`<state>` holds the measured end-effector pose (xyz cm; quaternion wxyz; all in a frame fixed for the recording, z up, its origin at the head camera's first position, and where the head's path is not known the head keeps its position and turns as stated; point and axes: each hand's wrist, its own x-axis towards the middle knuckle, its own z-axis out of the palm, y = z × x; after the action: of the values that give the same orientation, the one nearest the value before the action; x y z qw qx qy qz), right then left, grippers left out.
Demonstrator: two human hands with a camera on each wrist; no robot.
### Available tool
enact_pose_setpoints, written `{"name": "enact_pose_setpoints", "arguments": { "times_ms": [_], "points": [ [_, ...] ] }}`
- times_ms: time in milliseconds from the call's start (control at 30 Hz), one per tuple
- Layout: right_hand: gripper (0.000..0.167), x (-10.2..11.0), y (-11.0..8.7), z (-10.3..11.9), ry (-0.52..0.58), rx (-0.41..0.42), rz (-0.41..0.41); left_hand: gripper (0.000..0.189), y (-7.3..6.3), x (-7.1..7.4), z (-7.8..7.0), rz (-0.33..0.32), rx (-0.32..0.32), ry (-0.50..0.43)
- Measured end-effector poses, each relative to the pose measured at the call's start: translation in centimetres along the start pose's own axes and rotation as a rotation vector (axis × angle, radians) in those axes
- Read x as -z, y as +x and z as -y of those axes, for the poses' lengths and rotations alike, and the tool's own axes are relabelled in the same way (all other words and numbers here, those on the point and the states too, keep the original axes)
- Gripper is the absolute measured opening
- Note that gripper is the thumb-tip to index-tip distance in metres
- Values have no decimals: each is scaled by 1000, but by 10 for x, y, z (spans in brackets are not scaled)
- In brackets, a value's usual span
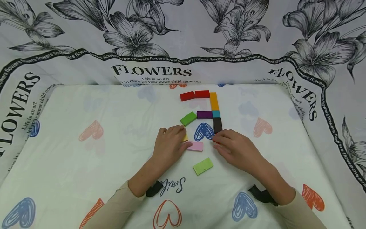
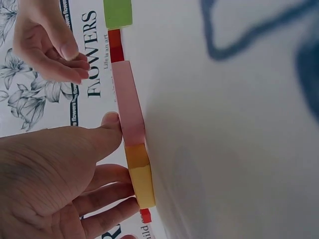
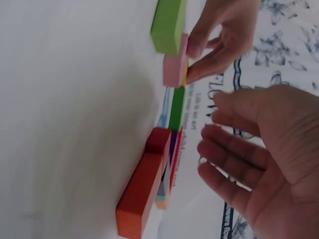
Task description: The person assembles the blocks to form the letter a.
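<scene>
My left hand (image 1: 168, 144) lies over a yellow block (image 1: 185, 137) and the end of a pink block (image 1: 195, 146). Its thumb touches the pink block while the extended fingers rest along the yellow one. My right hand (image 1: 238, 149) is at the lower end of a black block (image 1: 217, 125), its fingers loosely bent. Most of a red block (image 3: 137, 191) under that hand is hidden in the head view; in the right wrist view the fingers stand beside it, holding nothing. A lime green block (image 1: 203, 166) lies nearer me, between the two hands.
Farther off, two red blocks (image 1: 187, 96), an orange block (image 1: 214, 101), a teal block (image 1: 216, 114), a purple block (image 1: 204, 114) and a green block (image 1: 188, 118) continue the flat outline. All lie on a white cloth (image 1: 114, 165) printed with hearts.
</scene>
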<state>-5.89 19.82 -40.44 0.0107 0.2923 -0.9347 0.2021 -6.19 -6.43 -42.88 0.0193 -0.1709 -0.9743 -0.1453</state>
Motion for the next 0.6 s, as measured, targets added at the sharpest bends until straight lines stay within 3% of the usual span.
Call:
{"name": "enact_pose_setpoints", "arguments": {
  "times_ms": [167, 367, 600],
  "points": [
    [38, -3, -4, 12, 32, 135, 132, 52, -1, 0, 1, -2, -1, 7],
    [41, -9, -6, 20, 69, 122, 313, 51, 0, 0, 4, -22, -23, 10],
    [35, -12, -8, 22, 49, 131, 345, 52, 0, 0, 6, -6, -36, -3]
  ]
}}
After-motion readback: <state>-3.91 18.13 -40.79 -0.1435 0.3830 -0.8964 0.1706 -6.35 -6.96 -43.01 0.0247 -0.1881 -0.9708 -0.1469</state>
